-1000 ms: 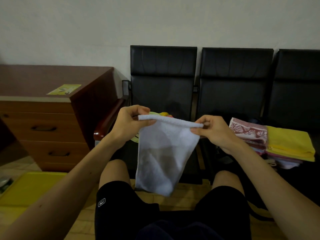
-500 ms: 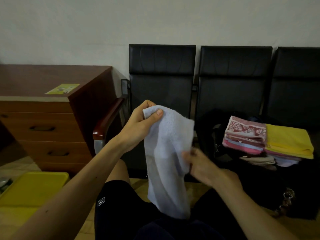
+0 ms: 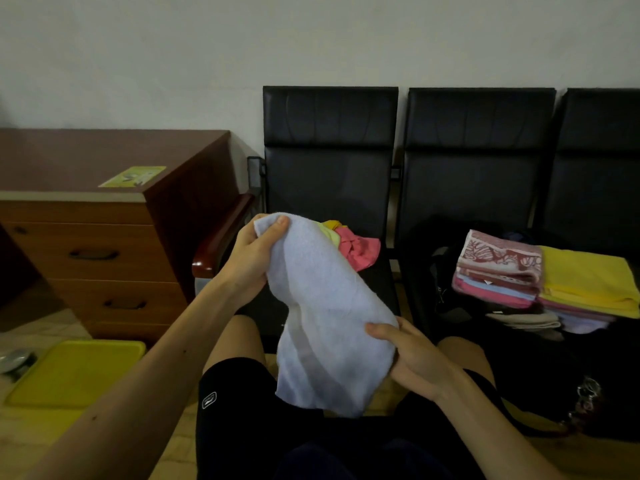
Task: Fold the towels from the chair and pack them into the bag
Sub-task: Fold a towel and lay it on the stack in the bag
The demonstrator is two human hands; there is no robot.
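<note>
Pale terry cloth, a small towel (image 3: 325, 317), hangs slantwise between the two hands above the lap. The step in hand looks like the fold itself: the towel seems already doubled lengthwise and now wants its lower end brought up to the top.

The left hand (image 3: 249, 261) is closed on the upper corner, pinching it between thumb and curled fingers. The right hand (image 3: 419, 358) sits lower and nearer the body. Its thumb lies on the face of the cloth and its fingers are tucked behind, so it grips the towel's right edge about halfway down. The end below that hangs free.

Just beyond the left hand, a loose heap (image 3: 358, 249) of pink and yellow towels waits on the chair (image 3: 329, 174). Beyond the right hand and further to its right, the dark bag (image 3: 426, 258) lies open with a folded stack (image 3: 498, 268) on it.

The next move likely calls for the right hand to lift its edge to meet the left, corners matched, then carry the towel rightward to the stack.
</note>
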